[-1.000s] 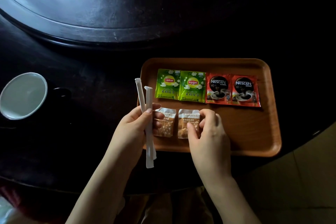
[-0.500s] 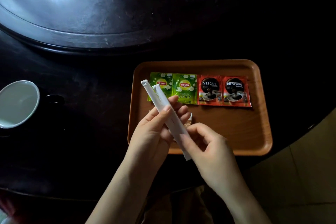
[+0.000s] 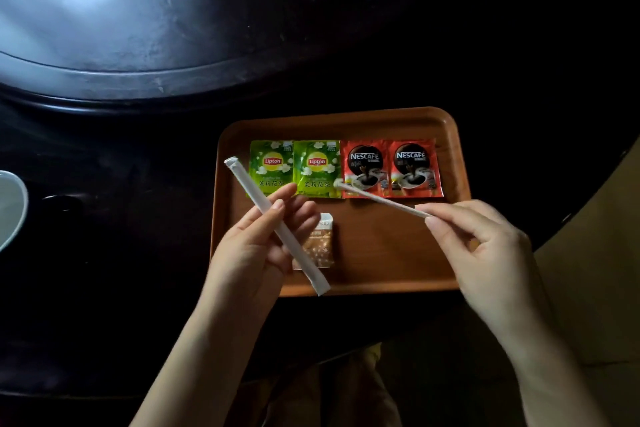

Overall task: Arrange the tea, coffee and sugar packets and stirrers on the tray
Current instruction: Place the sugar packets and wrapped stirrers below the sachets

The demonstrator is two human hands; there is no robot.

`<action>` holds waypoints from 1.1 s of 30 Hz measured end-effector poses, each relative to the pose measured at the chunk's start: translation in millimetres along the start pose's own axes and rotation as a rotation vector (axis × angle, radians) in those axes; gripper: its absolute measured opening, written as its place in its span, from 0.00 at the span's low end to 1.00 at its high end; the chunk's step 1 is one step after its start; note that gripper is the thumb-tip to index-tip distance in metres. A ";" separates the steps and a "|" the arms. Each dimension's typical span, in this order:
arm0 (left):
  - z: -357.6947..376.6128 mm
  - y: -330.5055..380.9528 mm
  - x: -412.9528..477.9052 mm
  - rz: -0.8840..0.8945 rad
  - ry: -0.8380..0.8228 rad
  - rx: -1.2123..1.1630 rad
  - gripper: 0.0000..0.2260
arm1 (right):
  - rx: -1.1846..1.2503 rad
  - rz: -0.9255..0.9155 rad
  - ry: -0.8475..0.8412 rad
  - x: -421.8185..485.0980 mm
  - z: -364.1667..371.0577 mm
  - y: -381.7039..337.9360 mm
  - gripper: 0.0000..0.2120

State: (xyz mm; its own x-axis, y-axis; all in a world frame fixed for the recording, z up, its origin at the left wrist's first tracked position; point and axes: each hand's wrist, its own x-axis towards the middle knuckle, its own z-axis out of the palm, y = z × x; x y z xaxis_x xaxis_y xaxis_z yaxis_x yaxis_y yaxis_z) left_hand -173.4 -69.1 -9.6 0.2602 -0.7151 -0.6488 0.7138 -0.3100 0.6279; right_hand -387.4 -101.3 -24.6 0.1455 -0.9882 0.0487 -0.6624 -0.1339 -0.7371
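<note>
Now the left hand (image 3: 256, 246) pinches one white paper-wrapped stirrer (image 3: 275, 225), the right hand (image 3: 485, 246) another (image 3: 381, 199), both above the orange-brown wooden tray (image 3: 398, 270) on the dark glossy round table (image 3: 104, 218). Green tea packets (image 3: 294, 168), red coffee packets (image 3: 391, 168) line its far side; a brown sugar packet (image 3: 318, 246) lies nearer.

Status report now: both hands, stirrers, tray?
Left hand holds one stirrer. Right hand holds second stirrer above tray. Nothing blocking.
</note>
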 end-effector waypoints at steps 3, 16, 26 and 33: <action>-2.7 6.0 0.1 0.019 0.022 -0.004 0.08 | -0.196 -0.151 0.034 6.4 -2.7 18.9 0.09; 3.3 3.2 0.0 0.036 0.029 -0.002 0.08 | -0.266 -0.277 0.052 1.7 18.3 33.1 0.06; 10.1 -1.4 -4.0 0.024 0.014 -0.059 0.10 | -0.309 -0.230 0.049 4.0 29.2 30.0 0.04; 26.2 -14.8 -1.3 0.046 -0.050 -0.115 0.10 | -0.134 -0.149 0.000 -3.0 25.4 12.2 0.07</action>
State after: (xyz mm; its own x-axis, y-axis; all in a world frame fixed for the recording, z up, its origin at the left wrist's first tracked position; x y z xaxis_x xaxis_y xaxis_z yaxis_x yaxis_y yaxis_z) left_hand -201.3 -80.0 -6.7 0.2631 -0.7583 -0.5964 0.7726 -0.2047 0.6011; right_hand -377.2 -98.1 -50.9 0.2493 -0.9567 0.1502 -0.7252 -0.2872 -0.6258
